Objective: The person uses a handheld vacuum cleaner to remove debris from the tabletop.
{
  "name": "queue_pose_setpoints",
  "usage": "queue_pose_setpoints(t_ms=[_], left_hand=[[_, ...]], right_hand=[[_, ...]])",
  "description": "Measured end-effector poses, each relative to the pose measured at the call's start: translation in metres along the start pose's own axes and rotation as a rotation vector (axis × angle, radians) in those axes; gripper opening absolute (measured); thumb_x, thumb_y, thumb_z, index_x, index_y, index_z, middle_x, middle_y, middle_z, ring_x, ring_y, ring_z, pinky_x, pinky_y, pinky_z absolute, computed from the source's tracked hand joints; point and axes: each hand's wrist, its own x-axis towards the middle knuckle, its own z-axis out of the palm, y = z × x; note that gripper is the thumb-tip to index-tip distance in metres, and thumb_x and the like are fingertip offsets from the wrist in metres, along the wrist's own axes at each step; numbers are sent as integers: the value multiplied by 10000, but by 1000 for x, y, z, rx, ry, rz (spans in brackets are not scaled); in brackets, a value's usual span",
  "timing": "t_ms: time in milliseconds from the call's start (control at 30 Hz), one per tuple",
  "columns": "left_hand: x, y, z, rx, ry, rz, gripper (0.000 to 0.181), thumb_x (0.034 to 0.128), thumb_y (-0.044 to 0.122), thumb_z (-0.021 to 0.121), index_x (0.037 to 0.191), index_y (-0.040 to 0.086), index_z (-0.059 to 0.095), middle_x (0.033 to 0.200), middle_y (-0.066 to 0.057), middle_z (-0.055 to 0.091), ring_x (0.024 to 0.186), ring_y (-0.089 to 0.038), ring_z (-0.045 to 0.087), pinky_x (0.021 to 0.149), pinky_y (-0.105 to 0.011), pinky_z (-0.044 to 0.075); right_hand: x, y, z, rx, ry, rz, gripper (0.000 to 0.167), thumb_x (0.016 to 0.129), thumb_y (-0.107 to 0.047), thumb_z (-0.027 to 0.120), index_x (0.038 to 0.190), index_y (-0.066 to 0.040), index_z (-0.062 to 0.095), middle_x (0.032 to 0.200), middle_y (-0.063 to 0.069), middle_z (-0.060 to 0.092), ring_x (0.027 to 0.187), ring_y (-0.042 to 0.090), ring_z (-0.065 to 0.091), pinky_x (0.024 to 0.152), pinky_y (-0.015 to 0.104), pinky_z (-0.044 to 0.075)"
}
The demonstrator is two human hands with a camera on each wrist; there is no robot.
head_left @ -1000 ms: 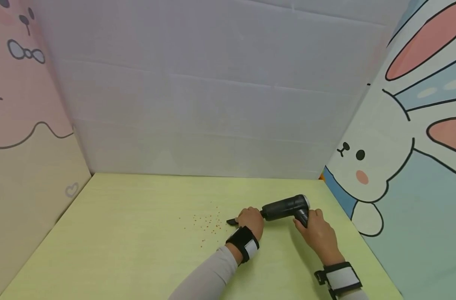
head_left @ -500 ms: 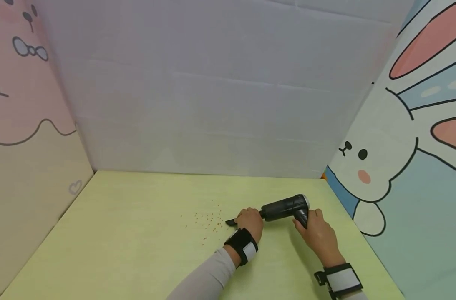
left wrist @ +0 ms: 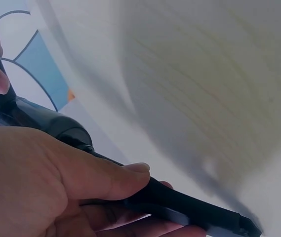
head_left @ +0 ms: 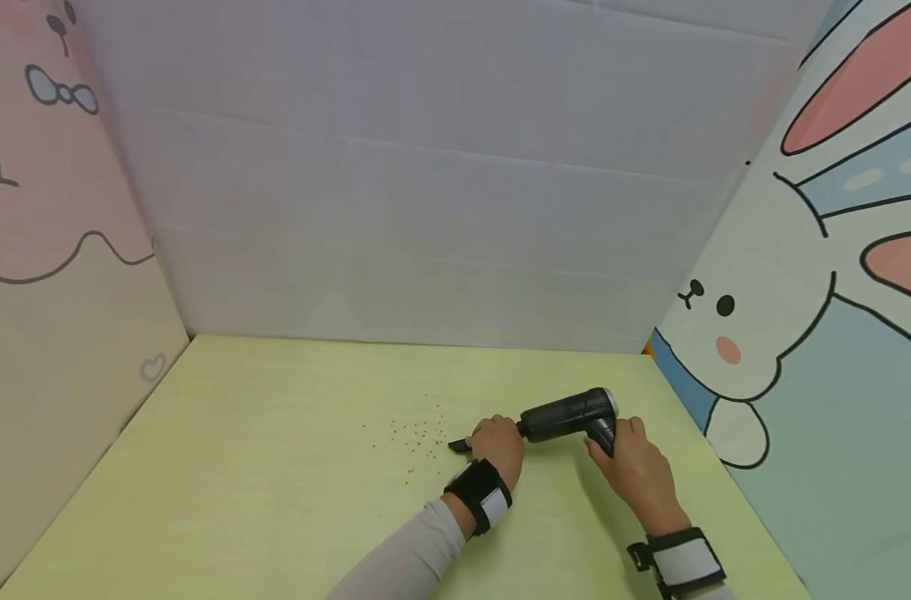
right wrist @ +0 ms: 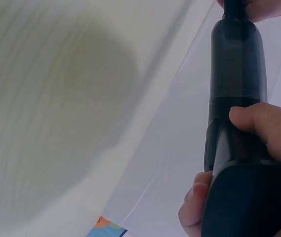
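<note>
A black handheld vacuum cleaner (head_left: 563, 417) is held above the right part of the table, its body slanting down to the left. My right hand (head_left: 637, 467) grips its handle; in the right wrist view the thumb (right wrist: 251, 118) lies along the black casing. Round the narrow front nozzle (left wrist: 189, 201) my left hand (head_left: 500, 447) is curled, thumb on top and fingers beneath. The nozzle's flat tip (head_left: 459, 446) points left, close to the table, beside a scatter of small reddish crumbs (head_left: 423, 432). Whether the tip touches the table I cannot tell.
The pale yellow table (head_left: 237, 467) spreads to the left of the crumbs. A white wall panel (head_left: 410, 208) closes off the back. Side panels with cartoon drawings stand at the left (head_left: 57, 333) and the right (head_left: 838, 417).
Both hands keep their hold on the vacuum cleaner. The nozzle tip has shifted slightly left, nearer the crumbs. The head view has tilted a little.
</note>
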Motion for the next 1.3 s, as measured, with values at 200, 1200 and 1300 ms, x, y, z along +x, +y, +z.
queue_pose_setpoints(t_ms=[200, 1200, 1300], left_hand=[[-5, -3, 5, 67, 22, 39, 206, 963, 318, 693, 1008, 120, 730, 916, -87, 687, 857, -255, 696, 760, -370, 621], [-27, -32, 5, 19, 107, 35, 178, 928, 233, 711, 844, 76, 705, 786, -91, 664, 749, -257, 684, 653, -383, 620], [-28, -35, 5, 45, 95, 45, 173, 930, 231, 712, 844, 81, 698, 785, -87, 652, 750, -257, 681, 654, -375, 619]], right_hand=[[-3, -1, -1, 10, -31, 21, 526, 916, -324, 749, 1055, 141, 549, 875, 169, 461, 532, 206, 470, 425, 324, 387], [-12, -25, 4, -17, -18, -55, 527, 905, -336, 765, 1071, 127, 574, 884, 153, 473, 515, 175, 463, 419, 297, 386], [-12, -29, 3, -13, -10, -64, 521, 903, -328, 772, 1070, 126, 577, 885, 154, 474, 508, 175, 461, 414, 297, 389]])
